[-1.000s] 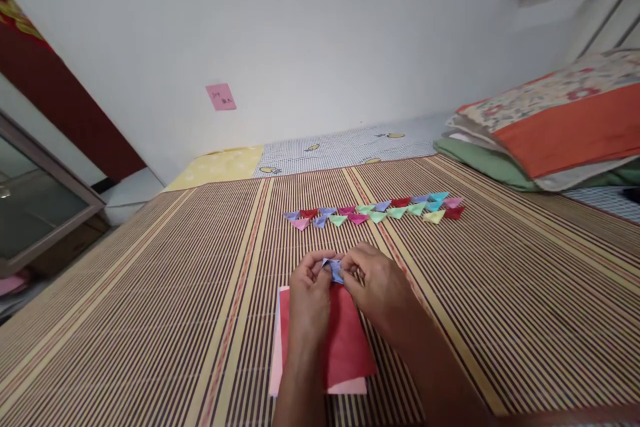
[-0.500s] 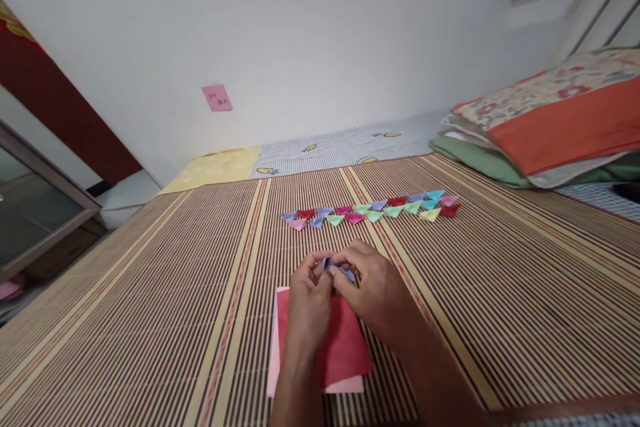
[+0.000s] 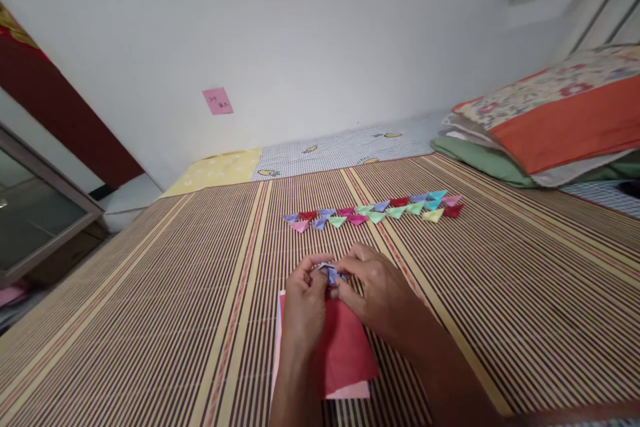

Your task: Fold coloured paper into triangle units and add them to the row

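Observation:
A small piece of blue folded paper (image 3: 331, 273) is pinched between both hands. My left hand (image 3: 309, 287) grips its left side, and my right hand (image 3: 367, 280) holds the right side with thumb and fingers. Beneath the hands and forearms lies a stack of paper sheets, a red sheet (image 3: 347, 347) on top and a pink one (image 3: 356, 390) showing at the lower edge. Beyond the hands, several small folded paper triangles in many colours, such as a yellow one (image 3: 433, 215) and a pink one (image 3: 300, 226), form two rows.
A striped mat (image 3: 175, 307) spreads under everything. At the right rest pillows (image 3: 575, 120) in orange, floral and green cloth. A pink note (image 3: 218, 101) is stuck on the white wall (image 3: 325, 33). At the far left stands a glass-fronted cabinet (image 3: 35, 213).
The blue paper has turned in my fingers and shows more of its face. My right fingers have shifted slightly on it, and my left hand has moved a little left.

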Demonstrator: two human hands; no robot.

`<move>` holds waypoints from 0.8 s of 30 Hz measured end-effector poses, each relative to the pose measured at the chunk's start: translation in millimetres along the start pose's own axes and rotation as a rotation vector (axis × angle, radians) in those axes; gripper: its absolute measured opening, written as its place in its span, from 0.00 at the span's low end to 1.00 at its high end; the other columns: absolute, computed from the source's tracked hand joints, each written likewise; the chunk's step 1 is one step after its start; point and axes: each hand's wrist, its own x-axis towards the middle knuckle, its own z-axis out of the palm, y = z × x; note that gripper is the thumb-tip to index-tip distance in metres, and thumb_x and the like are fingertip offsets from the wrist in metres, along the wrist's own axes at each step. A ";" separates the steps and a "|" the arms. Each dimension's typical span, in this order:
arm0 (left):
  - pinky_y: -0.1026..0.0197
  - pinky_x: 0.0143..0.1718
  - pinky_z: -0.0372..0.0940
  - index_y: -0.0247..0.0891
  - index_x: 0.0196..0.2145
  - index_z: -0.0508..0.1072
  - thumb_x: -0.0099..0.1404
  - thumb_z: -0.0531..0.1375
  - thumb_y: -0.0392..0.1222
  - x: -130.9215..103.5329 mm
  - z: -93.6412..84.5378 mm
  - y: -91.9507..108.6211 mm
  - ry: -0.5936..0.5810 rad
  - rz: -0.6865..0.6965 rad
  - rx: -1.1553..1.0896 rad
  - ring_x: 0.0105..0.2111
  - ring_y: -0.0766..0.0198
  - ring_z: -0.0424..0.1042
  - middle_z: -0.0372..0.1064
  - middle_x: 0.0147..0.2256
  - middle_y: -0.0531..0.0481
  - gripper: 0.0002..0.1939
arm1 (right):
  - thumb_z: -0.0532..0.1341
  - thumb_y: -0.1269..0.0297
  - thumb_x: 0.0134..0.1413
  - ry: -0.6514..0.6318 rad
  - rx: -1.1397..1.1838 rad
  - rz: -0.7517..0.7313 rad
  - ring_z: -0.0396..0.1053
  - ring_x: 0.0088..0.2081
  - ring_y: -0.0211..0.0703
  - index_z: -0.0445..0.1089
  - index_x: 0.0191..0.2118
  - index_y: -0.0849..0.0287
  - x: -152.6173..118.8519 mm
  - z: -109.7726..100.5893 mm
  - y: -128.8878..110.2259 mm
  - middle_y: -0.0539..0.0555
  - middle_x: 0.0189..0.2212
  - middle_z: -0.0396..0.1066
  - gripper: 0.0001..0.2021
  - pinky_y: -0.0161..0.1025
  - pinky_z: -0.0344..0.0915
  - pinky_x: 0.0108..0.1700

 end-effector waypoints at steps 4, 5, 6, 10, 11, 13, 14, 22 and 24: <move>0.63 0.28 0.65 0.36 0.33 0.73 0.63 0.61 0.45 -3.1 4.6 -0.8 0.008 0.089 0.148 0.26 0.63 0.70 0.71 0.26 0.50 0.09 | 0.59 0.76 0.59 0.030 -0.055 0.021 0.64 0.34 0.44 0.71 0.29 0.60 1.1 4.0 0.3 0.52 0.30 0.65 0.09 0.41 0.57 0.38; 0.63 0.28 0.64 0.37 0.31 0.73 0.63 0.61 0.44 -4.1 5.6 -0.8 0.037 0.127 0.224 0.26 0.63 0.70 0.71 0.25 0.51 0.08 | 0.59 0.75 0.59 0.024 -0.074 0.019 0.63 0.34 0.44 0.70 0.28 0.60 1.1 4.4 -0.1 0.52 0.30 0.65 0.09 0.41 0.57 0.38; 0.62 0.28 0.64 0.37 0.29 0.72 0.64 0.60 0.44 -5.0 6.4 -0.7 0.067 0.160 0.298 0.27 0.62 0.70 0.70 0.25 0.51 0.09 | 0.60 0.75 0.59 0.013 -0.094 0.013 0.63 0.34 0.44 0.70 0.27 0.60 1.0 4.7 -0.6 0.52 0.30 0.65 0.10 0.41 0.57 0.38; 0.61 0.29 0.64 0.38 0.30 0.72 0.65 0.58 0.41 -6.6 5.9 0.4 0.112 0.242 0.480 0.28 0.61 0.70 0.71 0.27 0.50 0.07 | 0.61 0.74 0.60 -0.014 -0.166 -0.037 0.64 0.36 0.46 0.73 0.31 0.61 -0.4 6.1 -2.6 0.53 0.32 0.66 0.06 0.42 0.57 0.39; 0.61 0.30 0.63 0.38 0.30 0.72 0.64 0.58 0.40 -6.2 4.6 0.8 0.113 0.252 0.513 0.28 0.61 0.70 0.71 0.27 0.50 0.06 | 0.61 0.74 0.60 -0.022 -0.178 -0.054 0.64 0.37 0.46 0.74 0.33 0.61 -0.7 6.5 -2.8 0.53 0.32 0.67 0.06 0.42 0.58 0.40; 0.61 0.29 0.62 0.39 0.29 0.71 0.64 0.59 0.39 -5.0 0.9 1.9 0.118 0.257 0.566 0.27 0.61 0.69 0.70 0.26 0.50 0.06 | 0.61 0.74 0.61 -0.045 -0.195 -0.077 0.64 0.37 0.46 0.74 0.34 0.61 -1.1 6.8 -2.8 0.53 0.33 0.68 0.06 0.42 0.58 0.40; 0.61 0.29 0.61 0.39 0.28 0.70 0.63 0.60 0.39 -4.3 -1.1 2.6 0.121 0.259 0.577 0.26 0.61 0.69 0.70 0.26 0.51 0.06 | 0.61 0.74 0.61 -0.057 -0.204 -0.085 0.64 0.37 0.46 0.74 0.33 0.61 -1.2 6.8 -2.5 0.54 0.33 0.68 0.06 0.42 0.58 0.40; 0.61 0.30 0.58 0.41 0.28 0.68 0.63 0.54 0.28 -9.1 -8.7 10.5 -0.098 0.267 0.759 0.26 0.62 0.67 0.68 0.25 0.53 0.10 | 0.61 0.74 0.61 -0.054 -0.205 -0.136 0.64 0.37 0.47 0.74 0.33 0.59 -2.6 12.0 7.4 0.53 0.32 0.67 0.06 0.43 0.57 0.40; 0.62 0.29 0.56 0.41 0.27 0.66 0.62 0.53 0.27 -10.4 -7.6 11.2 -0.089 0.253 0.800 0.26 0.62 0.66 0.67 0.24 0.54 0.11 | 0.62 0.73 0.61 -0.065 -0.209 -0.141 0.64 0.38 0.47 0.73 0.33 0.59 -2.5 13.9 8.4 0.52 0.32 0.67 0.06 0.43 0.57 0.39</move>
